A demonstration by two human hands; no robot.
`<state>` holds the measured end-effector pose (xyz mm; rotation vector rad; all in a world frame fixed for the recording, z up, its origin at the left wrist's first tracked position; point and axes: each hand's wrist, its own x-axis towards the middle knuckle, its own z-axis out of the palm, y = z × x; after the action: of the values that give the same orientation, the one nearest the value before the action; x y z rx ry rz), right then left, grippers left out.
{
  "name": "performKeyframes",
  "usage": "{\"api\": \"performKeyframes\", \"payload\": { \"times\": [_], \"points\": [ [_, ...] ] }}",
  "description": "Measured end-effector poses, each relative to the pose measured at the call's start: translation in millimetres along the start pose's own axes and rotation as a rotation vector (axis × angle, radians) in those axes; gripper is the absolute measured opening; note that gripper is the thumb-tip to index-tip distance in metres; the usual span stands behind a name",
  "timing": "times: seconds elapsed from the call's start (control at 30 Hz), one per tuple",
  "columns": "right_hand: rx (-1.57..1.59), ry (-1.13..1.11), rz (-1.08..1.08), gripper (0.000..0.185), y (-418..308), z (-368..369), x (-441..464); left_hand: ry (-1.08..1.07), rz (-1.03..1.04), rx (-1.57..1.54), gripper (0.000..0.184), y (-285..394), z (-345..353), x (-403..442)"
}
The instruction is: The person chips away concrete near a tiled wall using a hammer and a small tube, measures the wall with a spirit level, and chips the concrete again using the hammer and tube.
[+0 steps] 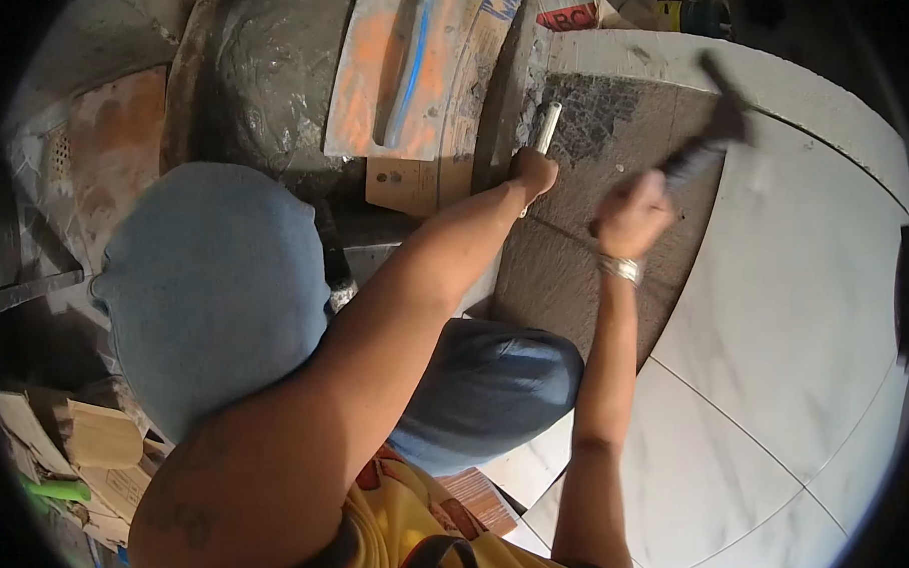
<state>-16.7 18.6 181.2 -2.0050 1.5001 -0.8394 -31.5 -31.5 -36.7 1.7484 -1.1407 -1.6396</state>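
My left hand (535,173) is closed around a pale metal bar (548,127), held at a slant by the left edge of the grey mortar bed (586,188). What the bar's lower end touches cannot be made out. My right hand (634,216) grips the handle of a dark hammer (726,113), which is raised over the seam between the mortar and the white marbled tiles (796,266). Motion smears the hammer's head. The mortar has a rough, cracked dark patch near its top edge.
A trowel (353,100) with a blue-striped grip and orange stains rests on cardboard (408,187). Wet grey cement (271,77) lies to its left. A pale curved ledge (633,55) borders the far side. Torn cardboard boxes (109,437) sit at lower left.
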Motion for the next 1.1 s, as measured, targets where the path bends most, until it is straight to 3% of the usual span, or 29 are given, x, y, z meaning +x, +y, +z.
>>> {"api": "performKeyframes", "payload": {
  "times": [0.03,0.07,0.13,0.2,0.23,0.3,0.37,0.43,0.47,0.5,0.57,0.6,0.7,0.8,0.83,0.93,1.07,1.1],
  "points": [
    [-0.372,-0.121,0.196,0.061,32.4,6.4,3.3,0.017,0.274,0.507,0.031,-1.9,-2.2,2.9],
    [-0.755,-0.237,0.4,0.064,60.6,2.3,1.4,-0.145,0.22,0.779,0.034,-42.7,80.0,91.9],
    [-0.805,-0.304,0.432,0.068,84.2,-6.4,-3.0,0.084,-0.283,-0.73,0.028,-9.1,70.8,75.1],
    [-0.737,-0.297,0.368,0.07,79.5,2.3,13.4,0.106,-0.233,-0.408,0.026,5.0,-2.0,0.0],
    [-0.655,-0.249,0.327,0.069,65.2,-5.1,8.0,0.108,-0.279,-0.518,0.029,11.5,-20.8,-20.4],
    [-0.452,-0.146,0.234,0.065,24.9,-7.0,10.0,-0.054,0.188,0.338,0.033,6.7,-27.6,-14.6],
    [-0.213,-0.071,0.122,0.059,-30.7,-3.8,10.2,-0.115,0.226,0.391,0.035,5.1,-25.9,-15.5],
    [0.043,-0.074,-0.026,0.054,-46.3,-3.7,11.1,-0.042,-0.182,-0.364,0.036,12.8,-31.6,-31.6],
    [-0.116,-0.081,-0.051,0.057,-25.2,-3.5,9.7,0.004,-0.39,-0.738,0.036,15.0,-33.6,-39.0],
    [-0.276,-0.088,-0.079,0.061,12.8,0.1,6.7,-0.008,-0.478,-0.802,0.034,13.6,-25.2,-26.7],
    [-0.711,-0.269,0.182,0.069,69.0,3.3,6.5,-0.039,-0.464,-0.897,0.03,8.0,-10.2,-12.5],
    [-0.964,-0.438,0.465,0.074,87.4,3.3,13.8,-0.034,-0.451,-0.92,0.028,8.3,-5.4,-8.2],
    [-0.957,-0.18,0.102,0.082,127.9,-5.1,10.2,0.024,-0.458,-0.973,0.022,5.7,0.5,2.4],
    [-0.701,-0.171,0.271,0.077,52.0,-8.9,15.9,-0.01,-0.49,-1.133,0.016,4.8,-6.3,-7.4],
    [-0.569,-0.126,0.149,0.073,37.1,-7.6,15.2,-0.041,-0.5,-1.211,0.015,2.6,-5.0,-11.7],
    [-0.369,-0.096,0.143,0.066,7.4,-2.7,18.9,-0.096,-0.533,-1.423,0.013,-1.8,-7.4,-18.5],
    [-0.228,-0.142,0.268,0.059,-21.7,4.4,9.6,-0.12,-0.4,-1.445,0.016,-2.4,-4.6,-19.4],
    [-0.316,-0.118,0.236,0.067,-13.3,3.3,10.2,-0.112,-0.389,-1.423,0.017,0.6,-6.9,-20.9]
  ]
}}
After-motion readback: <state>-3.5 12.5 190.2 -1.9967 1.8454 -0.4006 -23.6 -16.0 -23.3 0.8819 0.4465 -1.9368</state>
